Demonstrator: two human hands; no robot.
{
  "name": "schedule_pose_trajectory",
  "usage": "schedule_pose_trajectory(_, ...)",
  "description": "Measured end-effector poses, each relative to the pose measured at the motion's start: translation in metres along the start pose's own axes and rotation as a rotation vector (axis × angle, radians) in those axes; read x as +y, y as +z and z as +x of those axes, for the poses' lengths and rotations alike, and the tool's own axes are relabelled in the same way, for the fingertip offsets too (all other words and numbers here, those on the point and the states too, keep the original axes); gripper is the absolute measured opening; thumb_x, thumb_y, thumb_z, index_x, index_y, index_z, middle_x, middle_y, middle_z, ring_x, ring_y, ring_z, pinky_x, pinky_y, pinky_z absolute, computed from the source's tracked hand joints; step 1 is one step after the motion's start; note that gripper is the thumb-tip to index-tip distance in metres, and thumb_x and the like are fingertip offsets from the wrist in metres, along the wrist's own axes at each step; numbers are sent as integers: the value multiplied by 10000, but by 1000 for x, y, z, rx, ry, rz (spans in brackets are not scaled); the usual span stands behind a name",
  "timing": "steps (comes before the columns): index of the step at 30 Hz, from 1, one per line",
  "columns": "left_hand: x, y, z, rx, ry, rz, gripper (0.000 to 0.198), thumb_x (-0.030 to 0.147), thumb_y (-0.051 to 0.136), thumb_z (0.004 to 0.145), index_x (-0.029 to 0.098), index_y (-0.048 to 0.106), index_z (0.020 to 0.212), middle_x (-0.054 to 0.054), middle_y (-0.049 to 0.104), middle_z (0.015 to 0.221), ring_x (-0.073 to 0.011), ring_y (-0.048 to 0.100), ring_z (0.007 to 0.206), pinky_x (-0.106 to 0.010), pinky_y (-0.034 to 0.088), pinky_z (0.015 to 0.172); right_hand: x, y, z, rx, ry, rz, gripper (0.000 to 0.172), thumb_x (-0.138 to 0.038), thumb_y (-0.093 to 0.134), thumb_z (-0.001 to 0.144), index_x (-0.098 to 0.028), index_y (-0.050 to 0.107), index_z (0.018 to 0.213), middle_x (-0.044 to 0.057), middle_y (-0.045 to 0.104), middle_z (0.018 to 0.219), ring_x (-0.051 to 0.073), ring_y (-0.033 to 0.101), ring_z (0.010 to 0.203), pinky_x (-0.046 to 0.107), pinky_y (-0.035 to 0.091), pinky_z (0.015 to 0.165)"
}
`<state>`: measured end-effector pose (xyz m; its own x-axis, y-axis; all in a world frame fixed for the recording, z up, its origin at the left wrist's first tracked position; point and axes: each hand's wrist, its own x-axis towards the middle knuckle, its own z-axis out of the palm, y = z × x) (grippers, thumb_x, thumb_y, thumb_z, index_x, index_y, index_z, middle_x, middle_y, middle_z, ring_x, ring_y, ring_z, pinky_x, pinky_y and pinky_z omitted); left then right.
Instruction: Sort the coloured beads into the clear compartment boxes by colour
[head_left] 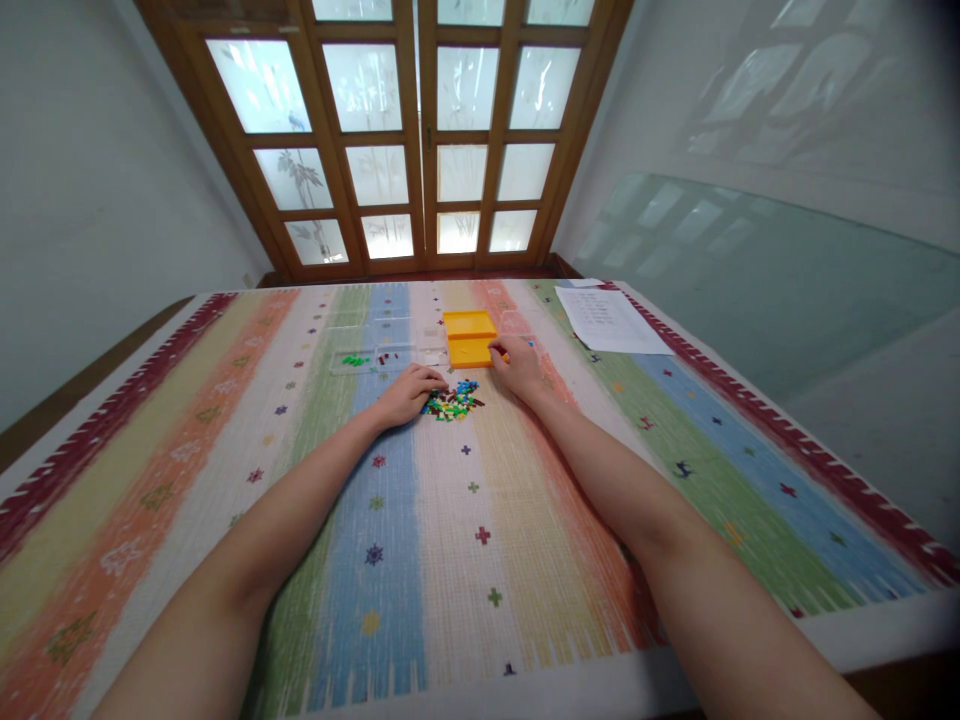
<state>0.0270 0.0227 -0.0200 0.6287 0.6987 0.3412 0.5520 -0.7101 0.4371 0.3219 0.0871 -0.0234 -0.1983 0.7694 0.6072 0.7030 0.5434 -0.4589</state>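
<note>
A small heap of tiny coloured pieces [452,400] lies on the striped cloth between my hands. My left hand [407,392] rests at the heap's left edge, fingers curled and pinched over the pieces; what they hold is too small to see. My right hand [516,366] sits to the heap's right, its fingertips closed at the near right corner of an orange tray [469,338]. A clear plastic sorting tray [382,348] lies to the left of the orange one, with green and dark pieces in its compartments.
The table is covered by a cloth [420,520] with coloured stripes. A printed sheet of paper [609,320] lies at the far right. Wooden glazed doors [420,130] stand behind the table.
</note>
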Motion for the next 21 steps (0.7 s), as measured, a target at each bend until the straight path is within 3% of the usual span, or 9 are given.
schedule_pose_trajectory(16,-10,5,-3,12,39,16,435,105,461,975,263,784,1220,-50,727,1265,-239,562,1213,-468,441,1127,6,3,-1,-5,-6,5,180,-220,567,947,-194,742,977,96,769,1013,266,669,926,381,486,881)
schedule_pose_trajectory(21,-11,2,-1,132,-1,61,434,153,447,1012,244,716,1340,-74,672,1391,-250,541,1286,-499,435,1153,5,4,0,-9,-11,11,179,-217,571,939,-191,742,984,99,771,1022,264,671,926,378,487,880)
